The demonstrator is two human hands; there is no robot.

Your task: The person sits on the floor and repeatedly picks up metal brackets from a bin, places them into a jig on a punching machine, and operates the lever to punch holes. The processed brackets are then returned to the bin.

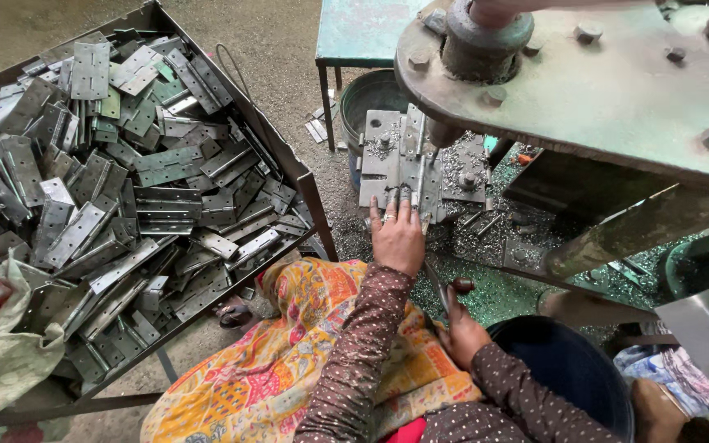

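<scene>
A workshop seen from above: a gritty concrete floor (281, 49) strewn with metal shavings, and a heavy green press machine (617, 90) filling the upper right, its top cut off by the frame. To the left stands one large metal tray (309, 193) heaped with grey steel hinges (125, 180) — far too many to count. Two hands show. The left hand (397, 238) lies flat, fingers spread, its grip wide, fingertips pressing a hinge plate (408, 168) on the machine bed under the punch. The right hand (463, 335) sits lower, closed around a dark lever handle (459, 287). Both sleeves are brown with white dots; a yellow patterned cloth (289, 361) covers the lap. One dark bucket (568, 369) sits just beside the right arm, and another bucket (371, 94) stands beyond the bed, partly hidden. A green counter (354, 33) is cut off at the top edge.
</scene>
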